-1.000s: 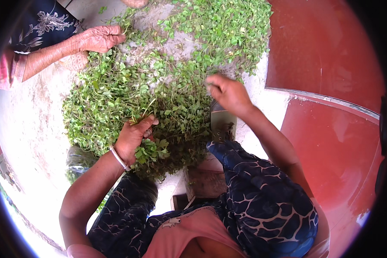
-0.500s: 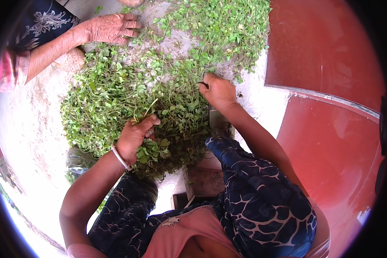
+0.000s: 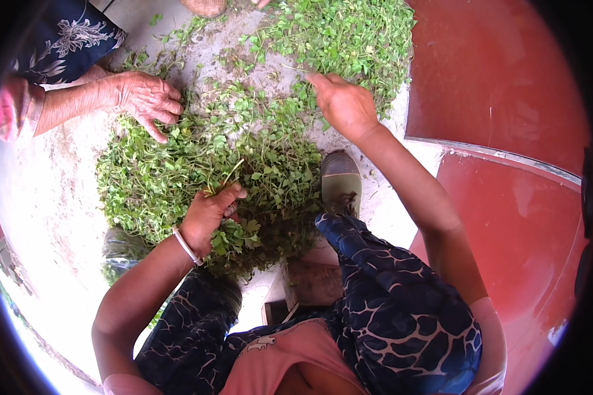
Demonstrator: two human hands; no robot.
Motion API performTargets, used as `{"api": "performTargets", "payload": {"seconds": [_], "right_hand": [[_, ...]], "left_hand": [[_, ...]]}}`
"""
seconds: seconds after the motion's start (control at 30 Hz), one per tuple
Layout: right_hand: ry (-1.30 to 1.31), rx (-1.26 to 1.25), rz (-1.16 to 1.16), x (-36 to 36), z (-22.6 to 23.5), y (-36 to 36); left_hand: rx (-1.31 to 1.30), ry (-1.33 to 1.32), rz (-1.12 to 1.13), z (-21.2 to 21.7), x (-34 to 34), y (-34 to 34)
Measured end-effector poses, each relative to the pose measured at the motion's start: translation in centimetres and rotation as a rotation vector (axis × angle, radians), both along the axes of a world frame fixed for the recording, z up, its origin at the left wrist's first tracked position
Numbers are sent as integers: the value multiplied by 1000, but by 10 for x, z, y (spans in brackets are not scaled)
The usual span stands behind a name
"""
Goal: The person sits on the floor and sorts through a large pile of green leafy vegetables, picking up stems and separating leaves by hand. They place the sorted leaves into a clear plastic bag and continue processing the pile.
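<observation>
My left hand (image 3: 211, 214) is closed around a small bunch of leafy green herbs (image 3: 234, 236). Its leaves hang below the fist, and pale stems stick up past the thumb. Under and beyond that hand spreads a large heap of the same greens (image 3: 158, 164). My right hand (image 3: 344, 105) is held out farther away, between the near heap and a second heap of greens (image 3: 359, 39). Its fingers are pinched, and a thin pale stem (image 3: 296, 68) reaches out leftward from the fingertips.
Another person's hand (image 3: 148, 102) rests at the far left edge of the near heap. My boot (image 3: 340, 178) stands right of that heap. A wooden stool (image 3: 313, 280) is close to me. Red panels (image 3: 507, 217) lie along the right, beside the pale floor (image 3: 53, 191).
My right hand has moved away from me, from the near heap's right edge toward the far heap, uncovering the boot. The other person's hand has come nearer and left. My left hand stays put.
</observation>
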State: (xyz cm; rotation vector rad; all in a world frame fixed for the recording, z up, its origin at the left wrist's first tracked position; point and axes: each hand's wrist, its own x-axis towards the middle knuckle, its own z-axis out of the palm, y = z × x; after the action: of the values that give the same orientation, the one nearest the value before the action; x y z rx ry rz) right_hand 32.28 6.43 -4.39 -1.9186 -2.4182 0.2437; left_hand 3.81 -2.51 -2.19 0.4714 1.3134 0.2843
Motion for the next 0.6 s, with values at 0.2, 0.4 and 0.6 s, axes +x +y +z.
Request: {"api": "performTargets", "payload": {"seconds": [0.2,0.4,0.6], "right_hand": [[-187,-152,-7,26,-3,24],[802,-499,-331,36,41,0],[884,-423,-402,55,53,-14]], "left_hand": [[24,-25,10,1,3,4],[23,-11,7,-4,-7,0],[40,-38,14,1,0,5]]}}
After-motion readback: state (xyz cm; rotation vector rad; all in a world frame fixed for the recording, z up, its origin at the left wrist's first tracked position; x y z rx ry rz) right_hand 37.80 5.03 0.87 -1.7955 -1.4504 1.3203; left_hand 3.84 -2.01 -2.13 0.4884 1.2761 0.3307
